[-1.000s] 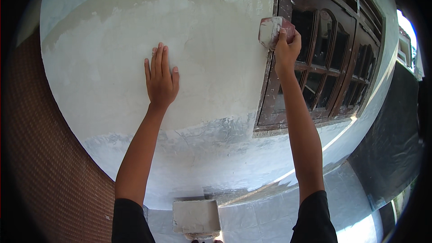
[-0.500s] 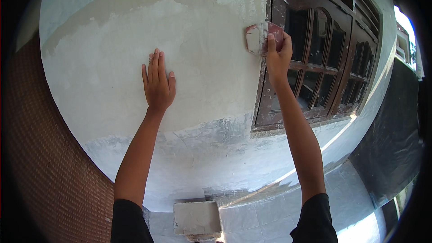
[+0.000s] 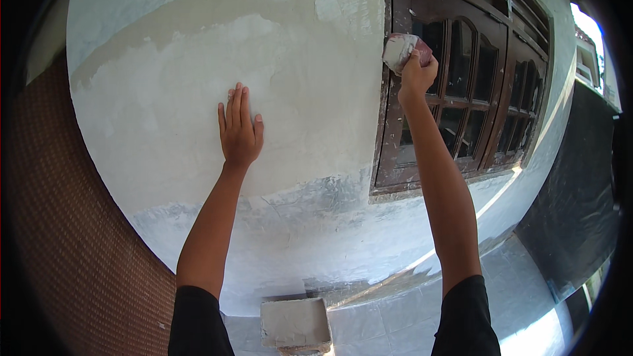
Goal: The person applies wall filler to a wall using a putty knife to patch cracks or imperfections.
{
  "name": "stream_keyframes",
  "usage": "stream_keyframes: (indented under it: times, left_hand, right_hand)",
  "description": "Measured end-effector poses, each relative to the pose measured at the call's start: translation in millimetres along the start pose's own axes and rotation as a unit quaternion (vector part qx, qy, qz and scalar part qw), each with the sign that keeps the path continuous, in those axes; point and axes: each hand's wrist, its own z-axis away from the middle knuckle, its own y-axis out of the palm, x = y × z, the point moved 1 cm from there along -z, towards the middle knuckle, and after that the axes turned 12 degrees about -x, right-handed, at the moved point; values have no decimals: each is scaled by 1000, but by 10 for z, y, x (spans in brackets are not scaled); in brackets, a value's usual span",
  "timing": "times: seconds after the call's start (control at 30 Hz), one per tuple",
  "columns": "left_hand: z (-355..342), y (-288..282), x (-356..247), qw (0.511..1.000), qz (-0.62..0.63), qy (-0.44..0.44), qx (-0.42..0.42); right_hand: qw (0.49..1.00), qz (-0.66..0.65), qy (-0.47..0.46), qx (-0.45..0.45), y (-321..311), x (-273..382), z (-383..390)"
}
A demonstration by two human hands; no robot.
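My right hand [image 3: 417, 80] grips a reddish putty scraper [image 3: 400, 50], its blade smeared with pale wet putty. The scraper is held up at the left side of a dark brown wooden window [image 3: 402, 3], in front of its frame. My left hand [image 3: 241, 133] lies with fingers stretched out on the wall [image 3: 316, 112] and holds nothing. Pale putty covers much of that wall in uneven patches, with greyer bare areas lower down. Whether the scraper touches the window frame I cannot tell.
Below, on the grey tiled floor [image 3: 359, 326], stands a rectangular tub [image 3: 295, 324] coated with putty. A brown woven panel [image 3: 86, 224] runs along the left. A black sheet [image 3: 573, 184] hangs at the right, beyond the window.
My right hand has moved the scraper rightward, from the wall's edge to in front of the window frame. My left hand stays on the wall, appearing slightly lower as the view shifts.
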Motion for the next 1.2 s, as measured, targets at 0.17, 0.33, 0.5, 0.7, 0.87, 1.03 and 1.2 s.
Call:
stream_keyframes:
  times: [0.17, 0.33, 0.5, 0.7, 0.87, 1.03, 1.2]
  left_hand:
    - [5, -21, 9, 1000, -11, 3, -8]
    - [44, -43, 77, 999, 23, 21, 11]
    - [-135, -150, 212, 997, 52, 41, 48]
    - [-574, -141, 249, 997, 73, 13, 21]
    - [-717, -60, 307, 999, 50, 6, -5]
    - [-660, 38, 322, 1000, 9, 10, -5]
    - [-674, 30, 328, 1000, 11, 6, -2]
  right_hand:
    - [963, -9, -173, 206, 2, 14, 297]
    - [991, 22, -109, 77, 62, -66, 12]
    - [978, -12, -167, 122, 94, 24, 223]
    - [997, 29, -39, -58, 216, 150, 34]
    - [984, 6, -158, 85, 377, 376, 339]
    - [938, 43, -307, 156, 719, 676, 698]
    - [928, 59, -327, 170, 899, 686, 641]
